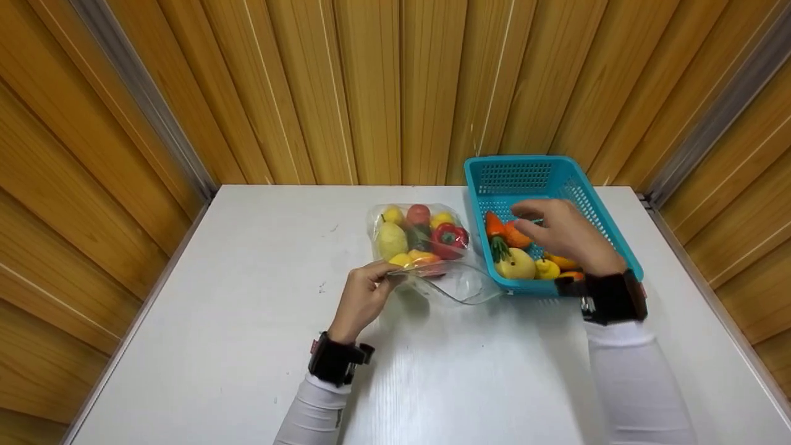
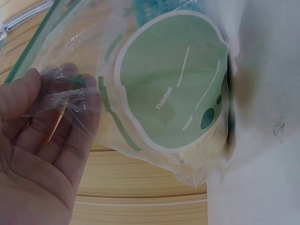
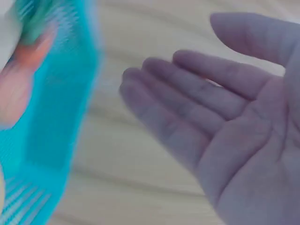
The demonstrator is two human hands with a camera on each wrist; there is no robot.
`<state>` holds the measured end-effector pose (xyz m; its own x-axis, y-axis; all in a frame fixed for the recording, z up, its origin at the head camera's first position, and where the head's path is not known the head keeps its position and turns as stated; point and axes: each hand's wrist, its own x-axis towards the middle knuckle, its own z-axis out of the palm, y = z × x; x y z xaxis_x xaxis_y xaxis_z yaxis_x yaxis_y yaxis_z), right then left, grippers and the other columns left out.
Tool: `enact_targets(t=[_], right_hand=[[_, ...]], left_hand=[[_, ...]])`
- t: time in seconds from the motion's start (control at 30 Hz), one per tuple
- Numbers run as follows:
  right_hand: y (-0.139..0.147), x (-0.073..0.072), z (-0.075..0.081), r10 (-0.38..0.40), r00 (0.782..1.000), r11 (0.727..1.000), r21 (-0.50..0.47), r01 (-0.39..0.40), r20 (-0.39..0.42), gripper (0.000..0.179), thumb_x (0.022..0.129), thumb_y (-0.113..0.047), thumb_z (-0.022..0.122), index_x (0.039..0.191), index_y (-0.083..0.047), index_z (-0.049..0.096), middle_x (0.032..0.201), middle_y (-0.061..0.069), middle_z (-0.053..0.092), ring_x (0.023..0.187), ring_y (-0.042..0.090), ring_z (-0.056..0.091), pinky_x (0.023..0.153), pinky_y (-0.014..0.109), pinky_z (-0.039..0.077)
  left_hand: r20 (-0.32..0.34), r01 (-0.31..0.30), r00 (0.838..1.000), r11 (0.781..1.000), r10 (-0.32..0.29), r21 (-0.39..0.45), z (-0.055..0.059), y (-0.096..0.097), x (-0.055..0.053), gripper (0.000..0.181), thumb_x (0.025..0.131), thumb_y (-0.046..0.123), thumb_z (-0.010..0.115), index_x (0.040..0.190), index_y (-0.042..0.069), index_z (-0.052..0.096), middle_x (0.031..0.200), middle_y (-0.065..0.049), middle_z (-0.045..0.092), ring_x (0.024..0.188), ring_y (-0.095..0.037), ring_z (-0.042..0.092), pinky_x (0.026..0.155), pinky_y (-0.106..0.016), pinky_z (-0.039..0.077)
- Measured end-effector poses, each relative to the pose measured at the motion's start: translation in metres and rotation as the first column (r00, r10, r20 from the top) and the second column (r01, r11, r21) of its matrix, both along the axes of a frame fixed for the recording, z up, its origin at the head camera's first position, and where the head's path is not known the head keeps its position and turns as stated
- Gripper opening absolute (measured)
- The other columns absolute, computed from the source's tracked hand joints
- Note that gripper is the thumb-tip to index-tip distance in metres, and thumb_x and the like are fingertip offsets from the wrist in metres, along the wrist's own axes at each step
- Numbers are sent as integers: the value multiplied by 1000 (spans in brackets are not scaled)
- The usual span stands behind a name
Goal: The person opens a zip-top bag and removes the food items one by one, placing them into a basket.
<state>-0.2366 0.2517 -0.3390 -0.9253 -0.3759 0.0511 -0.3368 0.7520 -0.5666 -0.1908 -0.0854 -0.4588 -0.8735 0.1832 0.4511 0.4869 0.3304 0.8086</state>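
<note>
Left hand [image 1: 364,296]: grip together, thumb and fingers pinching the mouth edge of a clear bag [image 1: 466,283]. Bag lies on the white worktop [image 1: 247,340], its filled part just beyond this grip, its loose mouth trailing off to the right of it. Inside, beyond the grip: red pepper [image 1: 449,240], pale green pear [image 1: 392,240], round red fruit [image 1: 418,214], several yellow pieces. Left wrist view: green label [image 2: 173,84] on the bag, just ahead of the fingers, printed "name" and "time". Right hand [image 1: 565,232]: grip apart, fingers extended, thumb standing off from them; hangs over the blue basket [image 1: 525,176]. Left of and below this grip, in the basket: carrot [image 1: 494,225] with green top, orange [image 1: 516,235], pale yellow round fruit [image 1: 516,264], small yellow pear [image 1: 546,269]. Bag mouth reaches the basket's near-left corner; contact there, cannot tell. 2 black wristbands, 1 behind each grip. Basket blurred in right wrist view.
</note>
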Motion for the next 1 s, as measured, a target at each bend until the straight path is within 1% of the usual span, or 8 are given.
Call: enact_targets(t=[0.07,0.17,0.23,0.33,0.47,0.63,0.93,1.0], right_hand=[[-10,23,-1,17,997,995,-94,-25,-80,31,105,-13,61,130,3,68,128,22,69,116,40,66,96,57,55],[-24,51,-10,63,988,980,-179,-88,-143,23,103,-11,64,123,-3,74,119,14,74,109,32,69,93,52,58],[-32,62,-20,108,981,973,-188,-137,-161,21,103,-11,65,120,-6,75,116,8,76,107,27,69,92,47,59],[-42,68,-40,174,971,963,-176,-202,-162,20,102,-11,65,118,-7,76,113,5,76,103,23,70,90,40,60],[-53,61,-67,249,962,948,-175,-266,-112,22,103,-9,62,120,-3,75,114,10,76,100,25,71,89,40,60],[-67,46,-95,261,963,948,-168,-269,-67,25,103,-4,59,123,2,72,119,18,73,100,30,68,91,50,58],[-99,19,-136,63,978,992,-92,-83,-198,32,93,-1,69,125,-3,73,123,19,72,111,38,68,98,55,53],[-104,16,-142,17,980,997,-74,-32,-199,32,93,-3,69,124,-3,72,122,21,72,105,38,69,95,55,55]], left_hand=[[-7,6,1000,1000,-6,2,0,0,0,11,96,4,71,100,5,81,95,-5,77,89,-18,69,78,-25,56],[-13,4,1000,1000,-4,1,0,0,1,11,96,4,71,100,5,81,95,-4,77,88,-18,68,77,-24,55],[-15,0,1000,1000,0,1,0,-1,1,11,96,5,71,100,6,81,95,-4,77,88,-17,68,77,-24,55],[-15,-8,1000,1000,8,-3,0,-1,1,10,96,6,71,100,5,81,95,-4,77,89,-16,68,77,-24,55],[-27,-14,1000,1000,14,-17,-2,-1,1,11,96,5,71,101,4,81,94,-5,76,87,-16,68,76,-25,55],[-35,-12,999,999,11,-35,-1,0,4,11,96,2,71,100,4,81,92,-5,76,85,-15,66,75,-25,54],[-60,7,998,1000,-9,-25,0,3,3,14,95,-1,69,102,5,81,93,-4,77,85,-14,66,75,-25,53],[-63,9,998,1000,-10,-26,-1,4,3,15,95,-1,69,101,5,81,93,-4,77,83,-14,65,74,-25,53]])
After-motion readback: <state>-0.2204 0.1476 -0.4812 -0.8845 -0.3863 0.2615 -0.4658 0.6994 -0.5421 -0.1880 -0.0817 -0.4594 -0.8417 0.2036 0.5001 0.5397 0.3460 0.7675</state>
